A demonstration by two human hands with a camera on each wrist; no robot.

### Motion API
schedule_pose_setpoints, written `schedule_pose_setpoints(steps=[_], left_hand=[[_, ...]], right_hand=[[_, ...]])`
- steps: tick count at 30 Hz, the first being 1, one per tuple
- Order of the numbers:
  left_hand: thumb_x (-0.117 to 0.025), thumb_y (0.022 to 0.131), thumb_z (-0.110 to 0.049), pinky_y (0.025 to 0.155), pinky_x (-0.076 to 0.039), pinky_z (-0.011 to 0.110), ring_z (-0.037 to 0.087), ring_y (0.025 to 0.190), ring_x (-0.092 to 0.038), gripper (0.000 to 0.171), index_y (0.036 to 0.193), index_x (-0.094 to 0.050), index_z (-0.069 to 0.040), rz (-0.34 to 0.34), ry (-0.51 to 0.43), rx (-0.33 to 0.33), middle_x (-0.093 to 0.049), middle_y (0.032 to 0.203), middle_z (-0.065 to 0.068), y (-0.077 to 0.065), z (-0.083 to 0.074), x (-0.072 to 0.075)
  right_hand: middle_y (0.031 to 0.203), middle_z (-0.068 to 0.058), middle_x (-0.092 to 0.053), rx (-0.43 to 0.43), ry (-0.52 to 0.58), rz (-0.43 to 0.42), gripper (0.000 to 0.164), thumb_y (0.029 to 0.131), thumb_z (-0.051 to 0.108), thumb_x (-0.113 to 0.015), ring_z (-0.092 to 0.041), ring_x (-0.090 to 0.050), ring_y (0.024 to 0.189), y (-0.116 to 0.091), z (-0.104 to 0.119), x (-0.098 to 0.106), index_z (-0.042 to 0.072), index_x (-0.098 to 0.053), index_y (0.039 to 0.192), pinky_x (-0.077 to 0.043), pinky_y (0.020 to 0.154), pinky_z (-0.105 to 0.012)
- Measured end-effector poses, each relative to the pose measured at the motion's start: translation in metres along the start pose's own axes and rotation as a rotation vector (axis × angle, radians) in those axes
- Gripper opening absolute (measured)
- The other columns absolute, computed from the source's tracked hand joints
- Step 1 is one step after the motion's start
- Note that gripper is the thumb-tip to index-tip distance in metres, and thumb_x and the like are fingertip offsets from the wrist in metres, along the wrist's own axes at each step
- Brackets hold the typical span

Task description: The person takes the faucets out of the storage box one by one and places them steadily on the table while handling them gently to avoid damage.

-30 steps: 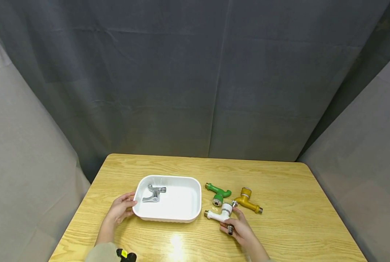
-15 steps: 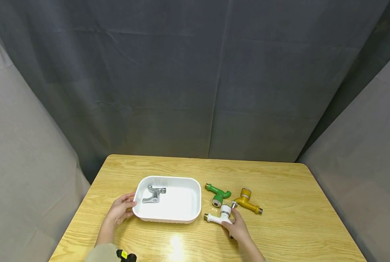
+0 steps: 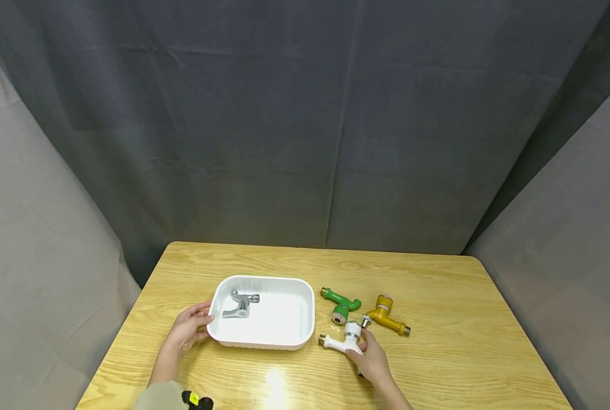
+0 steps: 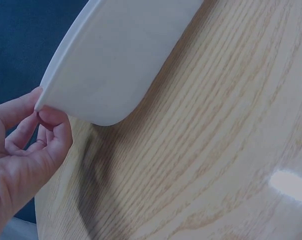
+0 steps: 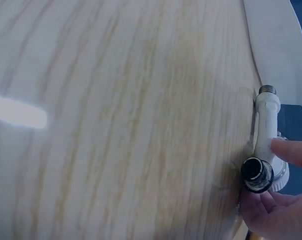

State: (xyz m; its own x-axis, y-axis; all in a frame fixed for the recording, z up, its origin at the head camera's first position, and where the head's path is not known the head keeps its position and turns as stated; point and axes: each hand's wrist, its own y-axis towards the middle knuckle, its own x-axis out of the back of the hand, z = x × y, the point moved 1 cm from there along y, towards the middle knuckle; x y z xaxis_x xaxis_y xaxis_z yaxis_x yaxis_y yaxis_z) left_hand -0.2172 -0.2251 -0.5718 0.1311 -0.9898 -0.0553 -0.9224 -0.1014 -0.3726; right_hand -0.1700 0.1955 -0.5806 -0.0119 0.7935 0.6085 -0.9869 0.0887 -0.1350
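Note:
At the left end of a white plastic basin (image 3: 284, 313), my left hand (image 3: 188, 328) pinches the rim between thumb and fingers; the left wrist view shows the thumb over the basin's edge (image 4: 106, 65). A chrome tap (image 3: 242, 304) lies inside, toward the left. Right of the basin, my right hand (image 3: 372, 359) grips a white tap (image 3: 343, 343) by its spout side, thumb on the body. Its threaded brass inlet points left toward the basin. In the right wrist view the dark open spout end of the white tap (image 5: 256, 172) faces the camera, close over the tabletop.
Behind the white tap lie a green tap (image 3: 342, 307) and a yellow tap (image 3: 384, 313), the yellow one's chrome tip right by my right fingertips. They rest on a wooden table (image 3: 463, 341). A dark curtain (image 3: 284, 142) hangs behind it, pale cloth on both sides.
My right hand has turned over the white tap, so its spout end, visible before, is now mostly hidden under the hand. The tap has tilted and shifted slightly. The left hand and basin stay put.

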Motion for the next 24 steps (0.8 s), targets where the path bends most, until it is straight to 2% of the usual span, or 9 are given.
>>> schedule_pose_setpoints(steps=[12,18,21,24], left_hand=[[-0.056,0.086,0.003,0.07,-0.05,0.033,0.019,0.082,-0.057,0.05,0.133,-0.039,0.005,0.012,-0.001,-0.004,-0.054,0.097,0.006,0.0,0.0,0.001],[-0.056,0.086,0.002,0.07,-0.051,0.033,0.019,0.083,-0.057,0.05,0.133,-0.038,0.005,0.021,-0.004,-0.007,-0.055,0.097,0.006,0.0,0.0,0.001],[-0.057,0.086,0.002,0.07,-0.051,0.032,0.019,0.083,-0.057,0.05,0.133,-0.039,0.005,0.017,-0.003,-0.004,-0.055,0.098,0.007,0.0,-0.001,0.001],[-0.057,0.086,0.001,0.071,-0.051,0.033,0.019,0.084,-0.057,0.051,0.133,-0.039,0.004,0.015,0.006,-0.001,-0.055,0.1,0.007,0.0,-0.001,0.001]], right_hand=[[0.08,-0.008,-0.053,0.036,-0.057,-0.027,0.066,0.077,0.01,-0.07,-0.016,-0.046,0.067,-0.001,-0.001,-0.002,-0.013,-0.037,0.129,-0.038,0.057,-0.028],[0.082,-0.01,-0.052,0.037,-0.05,-0.042,0.066,0.076,0.008,-0.07,-0.018,-0.047,0.069,-0.002,0.003,-0.001,-0.014,-0.037,0.129,-0.04,0.058,-0.029],[0.089,-0.017,-0.052,0.039,-0.079,-0.068,0.068,0.074,0.009,-0.07,-0.026,-0.051,0.077,-0.002,0.005,0.0,-0.014,-0.036,0.128,-0.044,0.067,-0.037],[0.104,-0.027,-0.05,0.067,-0.148,-0.123,0.07,0.073,0.012,-0.071,-0.039,-0.05,0.093,-0.002,0.008,0.001,-0.011,-0.036,0.13,-0.043,0.079,-0.05]])
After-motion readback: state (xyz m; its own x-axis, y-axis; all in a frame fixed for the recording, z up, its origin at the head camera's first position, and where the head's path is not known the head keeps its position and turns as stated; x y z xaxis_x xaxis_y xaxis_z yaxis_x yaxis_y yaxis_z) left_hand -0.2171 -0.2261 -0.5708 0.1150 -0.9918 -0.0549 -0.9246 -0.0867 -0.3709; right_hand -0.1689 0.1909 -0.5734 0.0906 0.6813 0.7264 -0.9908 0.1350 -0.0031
